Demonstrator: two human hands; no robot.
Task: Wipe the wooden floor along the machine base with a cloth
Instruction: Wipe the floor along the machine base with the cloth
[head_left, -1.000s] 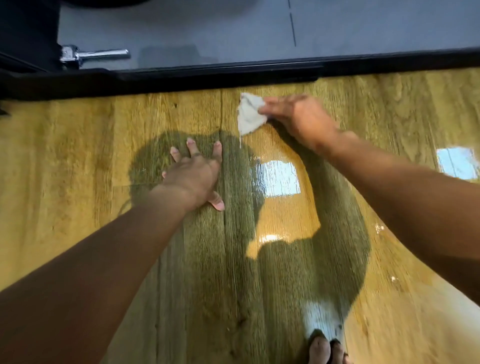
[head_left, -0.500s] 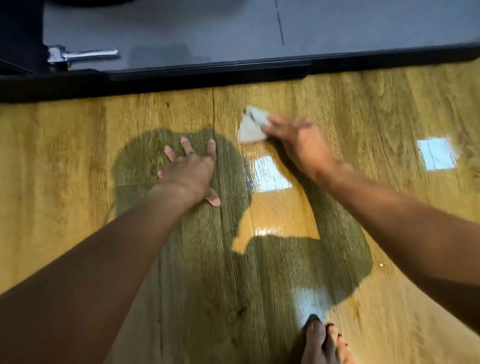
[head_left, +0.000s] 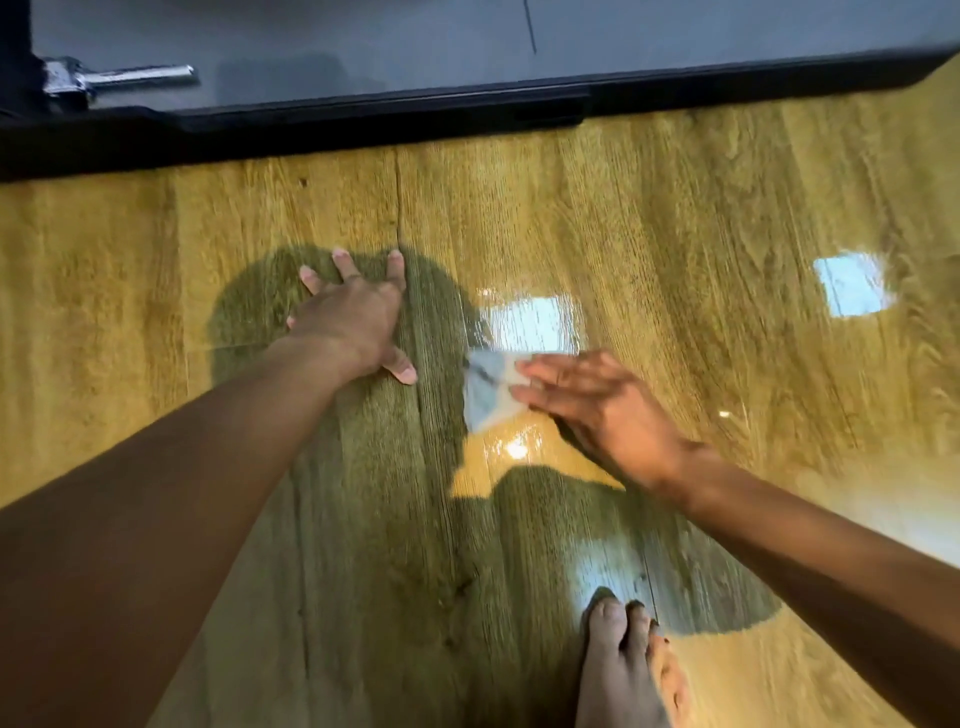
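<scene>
Across the top of the frame ran the long black machine base (head_left: 363, 130); behind it lay a flat grey panel (head_left: 363, 36), with a short chrome metal pin (head_left: 130, 75) at upper left. Below the base, the glossy yellow-brown wooden floor (head_left: 701, 208) filled the rest of the view; plank seams ran top to bottom.

Left hand (head_left: 353, 322), left of centre: palm down, fingers straight and spread, flat on the floor; it held nothing.

Right hand (head_left: 597, 410), just right of centre: fingers (head_left: 535, 376) stretched nearly straight toward the left, tips laid on the small pale grey-white folded cloth (head_left: 485, 400) and pressing it to the floor; they were not curled round it; thumb not visible; outline blurred.

Cloth position: on the floor at centre frame, between the two hands; near the left thumb but apart from it; well below the machine base.

One bright square light reflection (head_left: 532, 322) sat just above the cloth; a dark shadow (head_left: 389, 493) covered the boards under both arms. A bare foot (head_left: 623, 670) stood on the floor at lower centre-right, toes pointing up the frame.
</scene>
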